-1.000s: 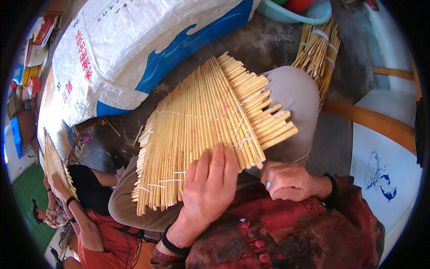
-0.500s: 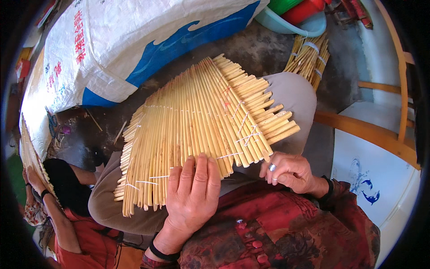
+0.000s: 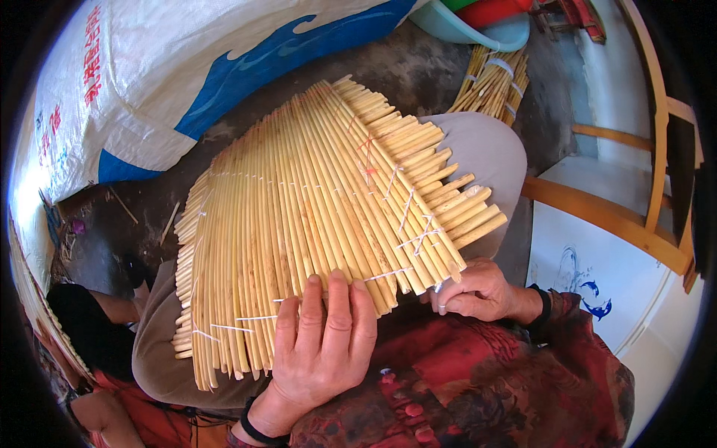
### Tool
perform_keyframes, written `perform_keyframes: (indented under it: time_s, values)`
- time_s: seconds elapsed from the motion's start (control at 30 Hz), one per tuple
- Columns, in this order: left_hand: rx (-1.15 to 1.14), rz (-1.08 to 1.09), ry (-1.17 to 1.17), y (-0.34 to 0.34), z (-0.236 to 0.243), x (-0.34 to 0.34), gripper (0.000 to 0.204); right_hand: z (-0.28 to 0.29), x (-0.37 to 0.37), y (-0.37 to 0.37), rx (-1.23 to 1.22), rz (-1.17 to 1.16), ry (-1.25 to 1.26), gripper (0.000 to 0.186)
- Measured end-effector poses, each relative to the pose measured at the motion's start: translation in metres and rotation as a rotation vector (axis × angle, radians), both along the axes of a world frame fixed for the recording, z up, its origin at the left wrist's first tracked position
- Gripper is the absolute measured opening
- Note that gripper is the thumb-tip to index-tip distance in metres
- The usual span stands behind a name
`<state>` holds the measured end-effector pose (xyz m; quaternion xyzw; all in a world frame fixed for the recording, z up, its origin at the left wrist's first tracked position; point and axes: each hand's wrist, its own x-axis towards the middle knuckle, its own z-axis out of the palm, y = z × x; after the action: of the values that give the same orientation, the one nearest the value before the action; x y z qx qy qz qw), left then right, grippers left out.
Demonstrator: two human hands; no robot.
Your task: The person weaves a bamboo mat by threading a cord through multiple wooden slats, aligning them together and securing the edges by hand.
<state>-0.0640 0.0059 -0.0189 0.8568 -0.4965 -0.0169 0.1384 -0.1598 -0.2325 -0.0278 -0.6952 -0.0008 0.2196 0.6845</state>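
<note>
A mat of pale yellow stalks (image 3: 295, 194), tied with white and some red thread, lies across my lap. Along its right side, shorter stalk ends (image 3: 422, 160) stick out in a ragged, stepped row. My left hand (image 3: 325, 340) rests on the near edge with its fingers stretched over the stalks; its thumb is hidden. White thread (image 3: 388, 274) runs over the stalks between my two hands. Beside the near right corner, my right hand (image 3: 478, 291) is closed, its fingertips partly behind the mat. What it pinches, if anything, cannot be made out.
A big white sack (image 3: 142, 82) with blue waves stands far left. At the back are a light blue basin (image 3: 463, 28) and a tied stalk bundle (image 3: 489, 84). A wooden chair frame (image 3: 609, 213) stands right. Another person's arm (image 3: 108, 418) shows lower left.
The view has shifted, so the mat sits lower and further left. My right hand has come closer under the mat's near right corner. My left hand stays on the near edge.
</note>
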Motion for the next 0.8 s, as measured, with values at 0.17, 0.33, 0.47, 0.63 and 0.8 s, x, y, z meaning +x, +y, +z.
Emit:
perform_keyframes:
  time_s: [0.17, 0.33, 0.47, 0.63, 0.8]
  values:
    - [0.019, -0.004, -0.014, -0.001, -0.002, 0.0, 0.02, 0.0, 0.0, 0.001, 0.038, -0.015, -0.009, 0.007]
    - [0.065, 0.033, -0.037, -0.008, 0.0, -0.004, 0.021, -0.006, -0.001, 0.004, 0.11, 0.004, -0.139, 0.006]
    - [0.078, 0.036, -0.081, -0.028, 0.006, -0.004, 0.022, -0.011, 0.0, 0.005, 0.162, 0.006, -0.186, 0.008]
    - [0.128, 0.022, -0.075, -0.048, 0.001, 0.001, 0.024, -0.014, 0.0, 0.007, 0.217, -0.001, -0.275, 0.01]
    - [0.117, 0.013, 0.023, -0.05, 0.001, 0.004, 0.027, -0.018, -0.005, 0.008, 0.31, -0.07, -0.297, 0.01]
